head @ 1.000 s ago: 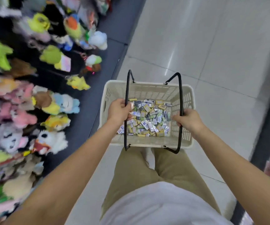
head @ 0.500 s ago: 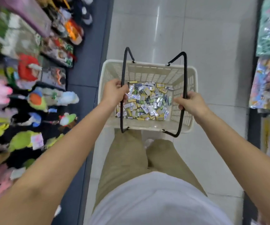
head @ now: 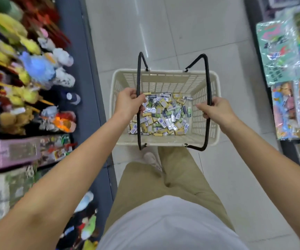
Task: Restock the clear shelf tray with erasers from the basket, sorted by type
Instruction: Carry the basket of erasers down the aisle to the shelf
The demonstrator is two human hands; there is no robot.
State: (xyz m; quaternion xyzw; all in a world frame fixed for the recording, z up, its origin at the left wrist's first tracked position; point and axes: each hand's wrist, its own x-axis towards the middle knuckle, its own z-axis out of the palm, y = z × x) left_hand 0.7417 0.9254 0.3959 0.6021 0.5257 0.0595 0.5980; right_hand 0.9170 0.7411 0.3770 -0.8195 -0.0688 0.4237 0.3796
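A cream slotted basket [head: 163, 82] was held out in front of the body above the tiled floor [head: 181, 33]; the left hand [head: 128, 103] was wrapped around the left black handle [head: 138, 73], fingers curled about the wire; the right hand [head: 215, 110] was closed likewise around the right handle [head: 207, 78]. The erasers [head: 160, 114] were heaped loose on the basket's bottom, with yellow, white-and-blue and green sleeves mixed together; the clear shelf tray was not seen. Plush toys [head: 37, 67] were racked to the left; packaged goods [head: 280, 51] were hung to the right. The erasers were judged small, light and firm, with paper sleeves that might slide off; each would best be pinched across its long sides, and the basket set down first so that a hand could be freed.
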